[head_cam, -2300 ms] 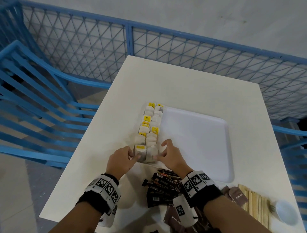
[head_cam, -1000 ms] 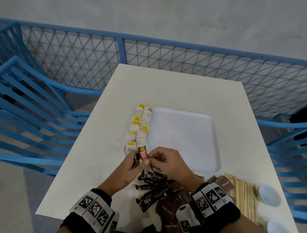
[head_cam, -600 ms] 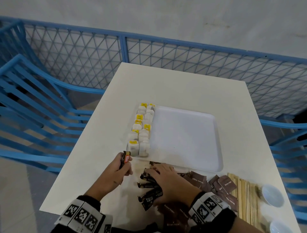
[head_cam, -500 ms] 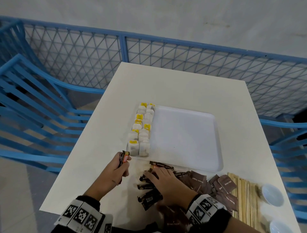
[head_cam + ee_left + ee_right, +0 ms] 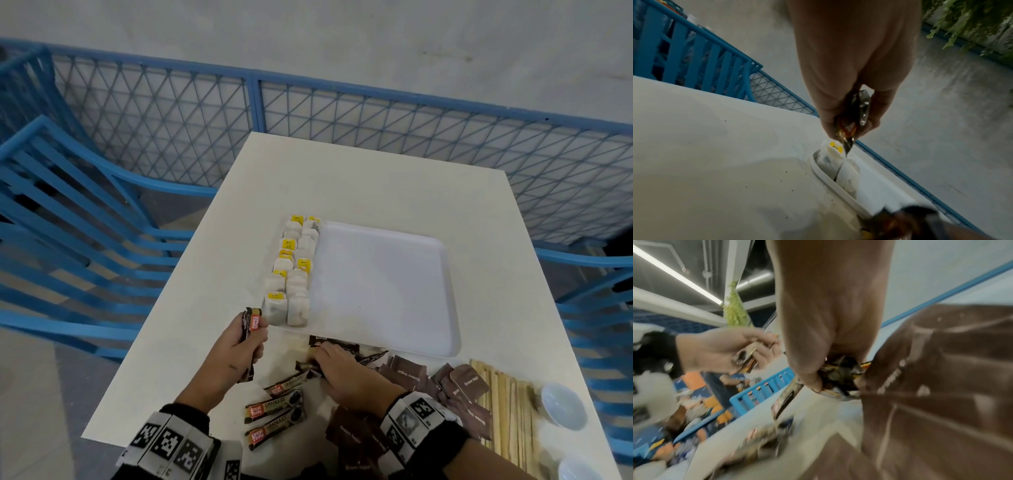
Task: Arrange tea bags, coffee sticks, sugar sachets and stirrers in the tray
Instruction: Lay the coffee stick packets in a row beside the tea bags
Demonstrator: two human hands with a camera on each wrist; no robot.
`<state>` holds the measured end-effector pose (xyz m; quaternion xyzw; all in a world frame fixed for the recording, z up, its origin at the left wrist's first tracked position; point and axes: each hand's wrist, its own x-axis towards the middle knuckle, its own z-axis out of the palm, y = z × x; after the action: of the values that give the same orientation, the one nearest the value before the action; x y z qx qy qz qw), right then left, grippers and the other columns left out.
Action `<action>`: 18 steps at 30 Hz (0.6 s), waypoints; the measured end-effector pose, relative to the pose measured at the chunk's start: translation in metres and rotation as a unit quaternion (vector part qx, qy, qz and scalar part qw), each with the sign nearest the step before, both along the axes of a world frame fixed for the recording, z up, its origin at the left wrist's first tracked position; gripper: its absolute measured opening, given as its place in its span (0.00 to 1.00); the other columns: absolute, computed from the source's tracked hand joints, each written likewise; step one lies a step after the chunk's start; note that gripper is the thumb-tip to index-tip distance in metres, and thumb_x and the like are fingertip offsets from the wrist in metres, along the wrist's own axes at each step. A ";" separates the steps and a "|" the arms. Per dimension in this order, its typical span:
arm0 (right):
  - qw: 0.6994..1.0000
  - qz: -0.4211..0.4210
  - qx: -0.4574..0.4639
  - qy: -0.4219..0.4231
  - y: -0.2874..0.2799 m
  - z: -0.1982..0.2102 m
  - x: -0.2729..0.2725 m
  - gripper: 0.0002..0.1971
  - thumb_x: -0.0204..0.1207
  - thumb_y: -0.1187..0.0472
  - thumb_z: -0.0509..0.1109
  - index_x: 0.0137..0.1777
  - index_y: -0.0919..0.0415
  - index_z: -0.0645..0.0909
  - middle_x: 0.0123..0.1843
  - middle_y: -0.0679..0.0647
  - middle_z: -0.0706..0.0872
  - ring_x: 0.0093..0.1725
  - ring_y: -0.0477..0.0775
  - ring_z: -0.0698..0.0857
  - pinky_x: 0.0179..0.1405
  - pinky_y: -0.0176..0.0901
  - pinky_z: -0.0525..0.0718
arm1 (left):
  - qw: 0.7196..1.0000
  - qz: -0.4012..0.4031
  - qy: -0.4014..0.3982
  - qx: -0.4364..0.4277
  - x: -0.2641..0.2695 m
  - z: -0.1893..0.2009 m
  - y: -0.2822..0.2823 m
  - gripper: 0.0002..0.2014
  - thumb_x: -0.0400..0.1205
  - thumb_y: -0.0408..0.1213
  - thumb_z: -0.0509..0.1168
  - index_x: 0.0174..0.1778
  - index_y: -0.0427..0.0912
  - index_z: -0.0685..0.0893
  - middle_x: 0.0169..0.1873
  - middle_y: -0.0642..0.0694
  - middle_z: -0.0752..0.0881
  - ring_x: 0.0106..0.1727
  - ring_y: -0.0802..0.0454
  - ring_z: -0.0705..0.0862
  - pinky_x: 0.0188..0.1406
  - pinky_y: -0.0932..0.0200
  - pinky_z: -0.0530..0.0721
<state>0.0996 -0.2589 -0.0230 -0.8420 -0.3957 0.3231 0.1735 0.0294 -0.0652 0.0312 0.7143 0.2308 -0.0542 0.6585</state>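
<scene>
Coffee sticks (image 5: 251,327) stand upright in the left hand's (image 5: 236,349) grip; right hand (image 5: 346,371) pinches more.

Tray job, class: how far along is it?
Done: tea bags line the left edge of the tray. In hand: the left hand grips coffee sticks; the right hand gathers more from the table. Left: loose coffee sticks, brown sugar sachets, wooden stirrers.
</scene>
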 end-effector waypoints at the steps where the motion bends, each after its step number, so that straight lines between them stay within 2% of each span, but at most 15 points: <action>1: 0.999 -0.030 0.035 0.017 -0.001 0.005 0.002 0.19 0.80 0.65 0.57 0.71 0.64 0.68 0.66 0.60 0.71 0.67 0.58 0.70 0.68 0.46 0.67 | 1.000 0.000 -0.002 0.008 0.000 0.000 0.001 0.03 0.85 0.32 0.59 0.47 0.41 0.77 0.30 0.46 0.75 0.31 0.54 0.72 0.28 0.73 0.74; 3: 0.990 -0.089 0.099 0.051 -0.002 0.017 0.007 0.16 0.81 0.64 0.58 0.68 0.64 0.70 0.61 0.56 0.73 0.62 0.53 0.73 0.60 0.35 0.67 | 1.000 -0.006 0.000 0.022 0.001 -0.001 0.002 0.03 0.84 0.35 0.60 0.47 0.41 0.77 0.31 0.46 0.77 0.32 0.53 0.74 0.31 0.70 0.75; 5: 0.975 -0.148 0.145 0.082 -0.001 0.029 0.013 0.14 0.82 0.62 0.59 0.66 0.62 0.71 0.57 0.52 0.74 0.57 0.48 0.75 0.55 0.31 0.68 | 1.000 -0.015 0.002 0.023 0.004 0.000 0.000 0.06 0.83 0.39 0.61 0.48 0.39 0.76 0.32 0.45 0.78 0.33 0.53 0.75 0.33 0.65 0.75; 6: 0.964 -0.178 0.165 0.107 0.000 0.034 0.016 0.14 0.82 0.60 0.61 0.65 0.61 0.72 0.57 0.53 0.76 0.56 0.48 0.76 0.56 0.33 0.71 | 1.000 -0.022 0.001 0.019 0.006 0.002 -0.003 0.08 0.83 0.40 0.61 0.49 0.38 0.76 0.32 0.45 0.79 0.33 0.53 0.75 0.34 0.61 0.74; 8: 0.943 -0.222 0.201 0.147 0.004 0.041 0.021 0.15 0.80 0.55 0.62 0.63 0.61 0.73 0.55 0.61 0.82 0.54 0.54 0.81 0.59 0.49 0.80 | 0.999 -0.042 -0.012 0.011 0.011 0.007 -0.011 0.07 0.84 0.41 0.60 0.47 0.40 0.74 0.32 0.46 0.78 0.31 0.57 0.76 0.32 0.62 0.75; 9: 0.934 -0.231 0.214 0.169 0.006 0.046 0.022 0.15 0.80 0.56 0.62 0.63 0.62 0.74 0.52 0.65 0.83 0.50 0.58 0.82 0.56 0.57 0.82 | 0.998 -0.056 -0.020 0.013 0.014 0.009 -0.015 0.07 0.84 0.42 0.59 0.45 0.42 0.73 0.31 0.47 0.76 0.29 0.60 0.75 0.30 0.65 0.74; 10: 0.924 -0.237 0.229 0.193 0.009 0.052 0.023 0.13 0.81 0.59 0.62 0.63 0.64 0.73 0.49 0.68 0.83 0.46 0.60 0.82 0.51 0.59 0.83 | 0.997 -0.067 -0.028 0.016 0.016 0.011 -0.019 0.07 0.85 0.43 0.58 0.44 0.45 0.72 0.30 0.48 0.74 0.29 0.60 0.74 0.29 0.67 0.73; 11: 0.915 -0.244 0.239 0.217 0.012 0.057 0.023 0.13 0.83 0.61 0.61 0.64 0.64 0.73 0.48 0.67 0.82 0.44 0.59 0.82 0.46 0.56 0.83 | 0.996 -0.075 -0.035 0.014 0.019 0.013 -0.023 0.07 0.84 0.44 0.58 0.44 0.46 0.72 0.29 0.48 0.72 0.29 0.58 0.73 0.27 0.67 0.72; 13: 0.894 -0.257 0.264 0.256 0.018 0.065 0.023 0.15 0.84 0.63 0.59 0.68 0.63 0.72 0.53 0.64 0.84 0.49 0.54 0.84 0.46 0.43 0.84 | 0.996 -0.075 -0.050 -0.008 0.023 0.016 -0.031 0.06 0.82 0.45 0.58 0.48 0.47 0.73 0.28 0.51 0.72 0.29 0.56 0.71 0.26 0.68 0.70; 14: 0.882 -0.261 0.280 0.277 0.020 0.067 0.022 0.15 0.84 0.63 0.59 0.69 0.61 0.73 0.55 0.63 0.85 0.51 0.52 0.85 0.47 0.40 0.85 | 0.995 -0.072 -0.063 -0.025 0.025 0.019 -0.035 0.06 0.82 0.43 0.59 0.52 0.47 0.74 0.29 0.54 0.74 0.29 0.59 0.74 0.26 0.71 0.72; 16: 0.845 -0.289 0.307 0.329 0.025 0.070 0.020 0.13 0.84 0.64 0.58 0.66 0.57 0.74 0.53 0.57 0.86 0.48 0.44 0.87 0.44 0.34 0.85 | 0.992 -0.070 -0.084 -0.060 0.027 0.022 -0.041 0.13 0.82 0.36 0.61 0.62 0.46 0.72 0.39 0.57 0.81 0.36 0.68 0.83 0.33 0.75 0.79; 18: 0.787 -0.343 0.314 0.405 0.028 0.068 0.021 0.11 0.84 0.64 0.58 0.63 0.54 0.74 0.51 0.51 0.86 0.45 0.41 0.87 0.40 0.32 0.85 | 0.989 -0.076 -0.096 -0.079 0.029 0.022 -0.042 0.19 0.79 0.29 0.64 0.64 0.47 0.70 0.52 0.56 0.83 0.48 0.73 0.84 0.44 0.74 0.81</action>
<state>0.1202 -0.2308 0.0454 -0.6130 -0.0541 0.4120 0.6720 0.0581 -0.1072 0.0535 0.6772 0.1064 -0.0539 0.7261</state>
